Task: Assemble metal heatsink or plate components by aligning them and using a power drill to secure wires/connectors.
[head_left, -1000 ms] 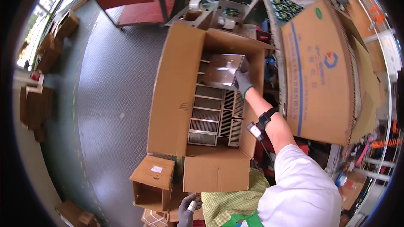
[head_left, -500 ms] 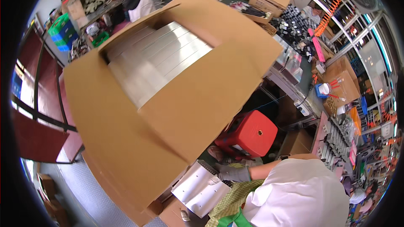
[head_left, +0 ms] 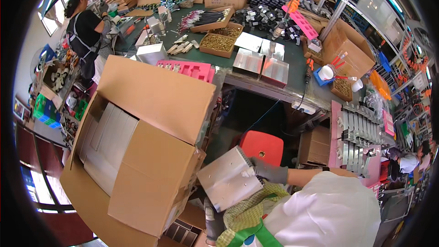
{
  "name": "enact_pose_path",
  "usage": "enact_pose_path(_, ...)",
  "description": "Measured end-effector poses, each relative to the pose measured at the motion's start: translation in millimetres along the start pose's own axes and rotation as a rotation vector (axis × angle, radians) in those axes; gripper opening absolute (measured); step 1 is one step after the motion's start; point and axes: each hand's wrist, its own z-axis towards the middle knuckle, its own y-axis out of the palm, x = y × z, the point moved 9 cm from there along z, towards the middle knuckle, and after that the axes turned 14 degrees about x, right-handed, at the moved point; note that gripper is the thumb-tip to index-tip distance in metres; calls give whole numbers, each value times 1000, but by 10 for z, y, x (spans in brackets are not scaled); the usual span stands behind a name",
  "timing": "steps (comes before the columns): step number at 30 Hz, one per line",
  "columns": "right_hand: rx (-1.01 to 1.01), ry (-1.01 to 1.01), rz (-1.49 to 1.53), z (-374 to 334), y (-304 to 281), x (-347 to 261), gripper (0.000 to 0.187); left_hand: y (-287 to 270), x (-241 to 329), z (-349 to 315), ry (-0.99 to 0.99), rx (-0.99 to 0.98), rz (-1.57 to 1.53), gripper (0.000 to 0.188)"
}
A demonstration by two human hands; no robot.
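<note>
A silver rectangular metal part (head_left: pixel 230 178), with small holes in its face and a finned edge, is tilted in front of me. My right hand (head_left: pixel 270 172), in a grey glove, is closed on its far right edge. Close by its lower left corner is my left hand (head_left: pixel 214 223), also grey-gloved; its fingers are partly hidden, and I cannot tell whether they touch the part. To the left stands a large open cardboard box (head_left: pixel 151 174), with flat silver metal pieces (head_left: pixel 107 144) lying inside.
A red stool (head_left: pixel 262 146) stands beyond the metal part. The green workbench holds silver blocks (head_left: pixel 260 61), trays of brass-coloured pieces (head_left: pixel 222 41) and a power screwdriver (head_left: pixel 308 71). Metal strips (head_left: pixel 361 126) lie on a pink board at right. A co-worker (head_left: pixel 87 34) stands far left.
My view has swung toward the bench, so the box appears farther left. The metal part has been turned and raised, still in my right hand. My left glove has come up beside it.
</note>
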Motion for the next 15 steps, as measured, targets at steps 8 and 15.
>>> enact_pose_path(8,591,-331,173,101,-1895,-542,73,419,335,310,-220,-241,-25,54)
enact_pose_path(15,1106,-459,-524,478,-3380,-1590,64,743,634,697,-135,-328,45,49)
